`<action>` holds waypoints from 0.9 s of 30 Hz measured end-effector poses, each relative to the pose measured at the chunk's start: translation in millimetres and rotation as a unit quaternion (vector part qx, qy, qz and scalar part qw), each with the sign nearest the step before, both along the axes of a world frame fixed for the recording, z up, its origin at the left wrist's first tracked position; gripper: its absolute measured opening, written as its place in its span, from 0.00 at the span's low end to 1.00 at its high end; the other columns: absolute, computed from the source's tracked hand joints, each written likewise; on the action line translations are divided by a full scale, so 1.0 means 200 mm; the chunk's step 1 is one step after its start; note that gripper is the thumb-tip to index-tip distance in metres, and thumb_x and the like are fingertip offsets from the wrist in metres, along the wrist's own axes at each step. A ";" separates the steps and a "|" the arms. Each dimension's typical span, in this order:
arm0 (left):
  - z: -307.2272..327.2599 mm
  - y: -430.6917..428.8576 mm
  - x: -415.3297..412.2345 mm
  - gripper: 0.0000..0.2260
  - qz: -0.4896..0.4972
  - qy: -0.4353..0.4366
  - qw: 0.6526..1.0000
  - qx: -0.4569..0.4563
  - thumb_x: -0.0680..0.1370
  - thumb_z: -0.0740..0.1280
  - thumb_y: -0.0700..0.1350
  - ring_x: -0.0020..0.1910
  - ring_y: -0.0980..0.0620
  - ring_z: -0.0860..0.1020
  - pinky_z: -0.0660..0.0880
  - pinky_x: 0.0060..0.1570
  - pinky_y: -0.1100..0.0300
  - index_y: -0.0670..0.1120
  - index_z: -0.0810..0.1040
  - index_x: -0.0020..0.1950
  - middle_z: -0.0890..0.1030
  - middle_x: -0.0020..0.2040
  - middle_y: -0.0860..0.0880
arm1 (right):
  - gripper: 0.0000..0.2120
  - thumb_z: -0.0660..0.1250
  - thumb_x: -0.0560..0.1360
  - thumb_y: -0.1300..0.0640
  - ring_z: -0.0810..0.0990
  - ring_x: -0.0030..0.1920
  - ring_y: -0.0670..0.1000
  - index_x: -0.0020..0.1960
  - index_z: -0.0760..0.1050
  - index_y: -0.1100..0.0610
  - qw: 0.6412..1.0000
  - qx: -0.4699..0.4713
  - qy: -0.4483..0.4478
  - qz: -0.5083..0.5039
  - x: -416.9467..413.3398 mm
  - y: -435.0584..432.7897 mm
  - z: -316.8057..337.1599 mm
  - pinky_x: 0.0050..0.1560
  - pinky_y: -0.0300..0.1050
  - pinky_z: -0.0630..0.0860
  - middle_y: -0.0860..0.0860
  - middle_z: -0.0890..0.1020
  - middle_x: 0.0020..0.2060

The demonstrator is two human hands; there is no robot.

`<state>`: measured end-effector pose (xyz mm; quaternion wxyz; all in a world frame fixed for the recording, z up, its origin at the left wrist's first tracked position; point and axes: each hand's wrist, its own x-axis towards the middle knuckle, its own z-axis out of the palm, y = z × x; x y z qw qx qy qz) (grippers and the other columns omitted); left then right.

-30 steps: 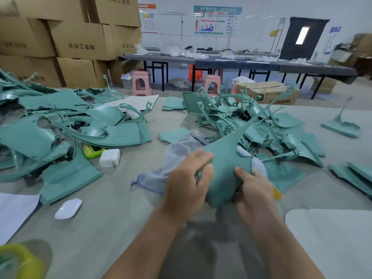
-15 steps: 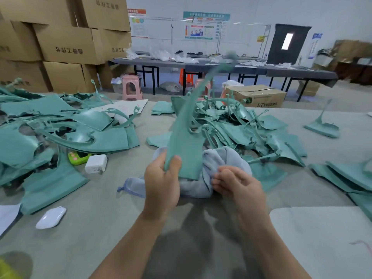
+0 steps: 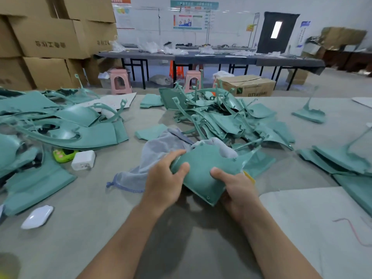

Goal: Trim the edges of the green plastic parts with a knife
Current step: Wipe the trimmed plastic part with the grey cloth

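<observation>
A curved green plastic part [image 3: 203, 170] is held low over the table in both hands. My left hand [image 3: 164, 178] grips its left edge, thumb on top. My right hand [image 3: 235, 186] grips its lower right edge, thumb pressed on the face. A sliver of yellow [image 3: 249, 176], possibly the knife, shows past my right hand; its blade is hidden. A grey cloth [image 3: 155, 156] lies under and behind the part.
Piles of green parts lie at the left [image 3: 60, 127], centre back [image 3: 225, 117] and right [image 3: 342, 160]. A white charger [image 3: 83, 160], a green toy [image 3: 63, 155] and a white mouse [image 3: 37, 216] sit at the left. A pale sheet [image 3: 322, 228] covers the near right.
The part stood upright in my left hand alone half a second ago. It now lies lowered and turned flat, with my right hand gripping it too.
</observation>
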<state>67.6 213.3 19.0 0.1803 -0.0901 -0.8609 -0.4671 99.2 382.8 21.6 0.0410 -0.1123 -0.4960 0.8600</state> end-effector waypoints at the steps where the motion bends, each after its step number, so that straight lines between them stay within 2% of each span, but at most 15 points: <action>1: -0.01 -0.03 -0.01 0.12 0.004 -0.013 1.000 0.012 0.75 0.67 0.53 0.53 0.64 0.79 0.70 0.51 0.71 0.60 0.82 0.57 0.82 0.51 0.64 | 0.16 0.70 0.75 0.71 0.87 0.51 0.60 0.62 0.80 0.62 0.999 0.030 0.010 -0.010 0.00 0.00 -0.01 0.54 0.60 0.83 0.58 0.87 0.52; 3: 0.00 -0.05 -0.03 0.05 0.009 -0.018 0.998 0.061 0.77 0.66 0.51 0.46 0.65 0.79 0.73 0.45 0.67 0.58 0.82 0.47 0.83 0.43 0.63 | 0.20 0.73 0.72 0.70 0.86 0.53 0.61 0.63 0.79 0.63 0.997 0.065 0.040 -0.026 0.02 -0.03 -0.01 0.58 0.61 0.82 0.58 0.87 0.52; 5: 0.00 -0.04 -0.03 0.12 -0.007 -0.012 0.995 0.102 0.78 0.62 0.52 0.39 0.58 0.76 0.74 0.43 0.54 0.46 0.80 0.42 0.82 0.38 0.51 | 0.24 0.76 0.68 0.65 0.86 0.55 0.61 0.63 0.79 0.60 0.993 0.088 0.070 -0.047 0.05 -0.06 0.00 0.59 0.62 0.81 0.58 0.87 0.54; 7: 0.01 -0.02 0.00 0.18 -0.012 0.002 0.994 0.110 0.79 0.60 0.53 0.36 0.54 0.71 0.71 0.41 0.44 0.38 0.76 0.41 0.78 0.38 0.39 | 0.20 0.75 0.67 0.60 0.86 0.55 0.58 0.59 0.83 0.51 0.985 0.117 0.101 -0.071 0.10 -0.07 0.00 0.58 0.59 0.81 0.55 0.87 0.53; 9: 0.03 0.00 0.03 0.18 -0.021 0.020 0.993 0.111 0.79 0.60 0.52 0.34 0.54 0.68 0.67 0.36 0.45 0.40 0.71 0.36 0.73 0.33 0.42 | 0.15 0.74 0.69 0.57 0.87 0.53 0.55 0.54 0.85 0.46 0.979 0.127 0.121 -0.101 0.18 -0.08 -0.02 0.52 0.52 0.83 0.52 0.88 0.51; 10: 0.05 0.02 0.06 0.18 -0.032 0.031 0.993 0.108 0.79 0.60 0.52 0.32 0.54 0.66 0.65 0.35 0.48 0.42 0.68 0.34 0.69 0.30 0.47 | 0.14 0.74 0.69 0.57 0.87 0.52 0.54 0.54 0.85 0.49 0.979 0.116 0.123 -0.116 0.23 -0.08 -0.03 0.49 0.48 0.83 0.51 0.88 0.50; 12: 0.10 0.07 0.11 0.17 -0.057 0.055 0.991 0.109 0.78 0.61 0.52 0.31 0.56 0.63 0.62 0.33 0.53 0.44 0.63 0.34 0.64 0.29 0.50 | 0.14 0.74 0.69 0.57 0.87 0.53 0.55 0.55 0.85 0.55 0.981 0.085 0.115 -0.130 0.33 -0.06 -0.04 0.47 0.43 0.82 0.52 0.88 0.50; 16: 0.18 0.22 0.24 0.20 -0.107 0.077 0.985 0.112 0.77 0.62 0.54 0.28 0.55 0.61 0.60 0.30 0.55 0.43 0.63 0.32 0.62 0.28 0.46 | 0.17 0.73 0.70 0.60 0.85 0.57 0.57 0.58 0.84 0.52 0.987 0.053 0.110 -0.100 0.53 0.10 0.02 0.54 0.50 0.82 0.56 0.86 0.56; 19: 0.27 0.40 0.35 0.21 -0.196 0.033 0.976 0.088 0.76 0.65 0.54 0.27 0.54 0.61 0.60 0.29 0.53 0.44 0.62 0.30 0.62 0.26 0.48 | 0.20 0.75 0.69 0.63 0.84 0.59 0.59 0.61 0.82 0.58 0.988 0.019 0.116 -0.100 0.70 0.31 0.09 0.53 0.47 0.83 0.58 0.85 0.59; 21: 0.35 0.56 0.43 0.16 -0.297 -0.041 0.950 0.083 0.74 0.69 0.54 0.28 0.56 0.71 0.68 0.30 0.57 0.45 0.75 0.31 0.73 0.26 0.53 | 0.24 0.74 0.68 0.64 0.84 0.59 0.60 0.64 0.79 0.61 0.986 0.017 0.112 -0.124 0.85 0.46 0.14 0.53 0.48 0.82 0.60 0.84 0.59; 22: 0.38 0.65 0.49 0.09 -0.362 -0.097 0.921 0.105 0.73 0.71 0.50 0.32 0.56 0.78 0.75 0.34 0.58 0.48 0.83 0.35 0.81 0.31 0.55 | 0.23 0.73 0.70 0.65 0.84 0.59 0.61 0.65 0.78 0.63 0.984 0.019 0.107 -0.140 0.92 0.53 0.16 0.53 0.49 0.82 0.61 0.84 0.60; 23: 0.40 0.75 0.54 0.05 -0.425 -0.164 0.881 0.132 0.72 0.71 0.45 0.38 0.52 0.84 0.81 0.40 0.56 0.50 0.87 0.41 0.86 0.39 0.51 | 0.21 0.71 0.71 0.66 0.84 0.59 0.61 0.64 0.79 0.64 0.982 0.020 0.101 -0.159 1.01 0.60 0.16 0.53 0.50 0.82 0.62 0.84 0.60; 25: 0.40 0.93 0.68 0.11 -0.501 -0.271 0.807 0.154 0.73 0.70 0.36 0.46 0.44 0.85 0.81 0.50 0.48 0.47 0.88 0.49 0.87 0.48 0.42 | 0.18 0.72 0.71 0.67 0.85 0.57 0.63 0.61 0.80 0.66 0.972 0.015 0.068 -0.223 1.19 0.73 0.14 0.51 0.52 0.83 0.64 0.84 0.58; 26: 0.38 1.06 0.78 0.12 -0.528 -0.296 0.784 0.137 0.75 0.68 0.32 0.47 0.43 0.84 0.81 0.52 0.48 0.45 0.87 0.50 0.87 0.50 0.41 | 0.18 0.72 0.71 0.66 0.85 0.55 0.62 0.61 0.80 0.66 0.959 0.019 0.044 -0.280 1.33 0.80 0.11 0.49 0.52 0.84 0.63 0.85 0.57; 27: 0.35 1.11 0.83 0.14 -0.537 -0.306 0.777 0.120 0.76 0.65 0.30 0.46 0.44 0.84 0.80 0.50 0.50 0.44 0.87 0.52 0.86 0.50 0.40 | 0.17 0.71 0.72 0.66 0.86 0.54 0.62 0.61 0.80 0.65 0.948 0.027 0.019 -0.316 1.39 0.84 0.09 0.48 0.51 0.84 0.62 0.85 0.56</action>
